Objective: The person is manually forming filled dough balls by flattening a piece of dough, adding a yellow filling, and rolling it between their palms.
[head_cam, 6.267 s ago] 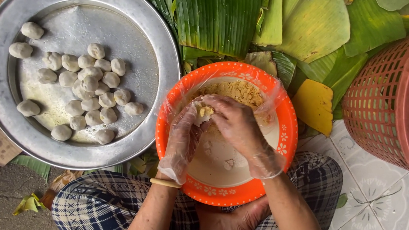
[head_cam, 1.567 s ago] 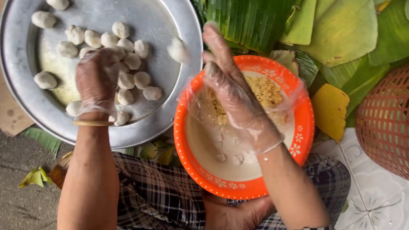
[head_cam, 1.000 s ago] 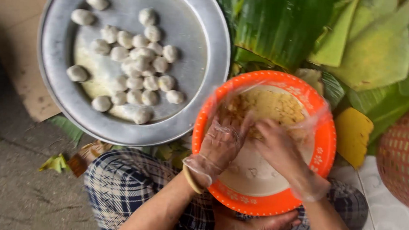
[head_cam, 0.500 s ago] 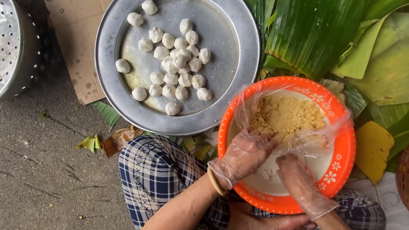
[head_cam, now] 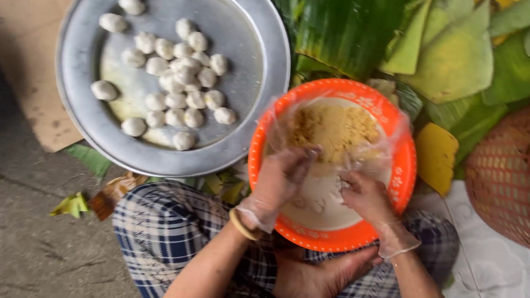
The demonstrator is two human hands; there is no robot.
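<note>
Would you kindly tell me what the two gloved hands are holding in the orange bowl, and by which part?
It cannot be told: both hands are in the crumbly yellow filling, blurred.

Concrete floor [head_cam: 24,245], metal tray [head_cam: 248,115], banana leaves [head_cam: 350,26], basket [head_cam: 506,167]

Both forearms are rising from six o'clock and angling inward. The left hand [head_cam: 282,181] is wearing a clear glove, fingers curling toward one o'clock. The right hand [head_cam: 365,196], also gloved, is cupping loosely just beside it.
</note>
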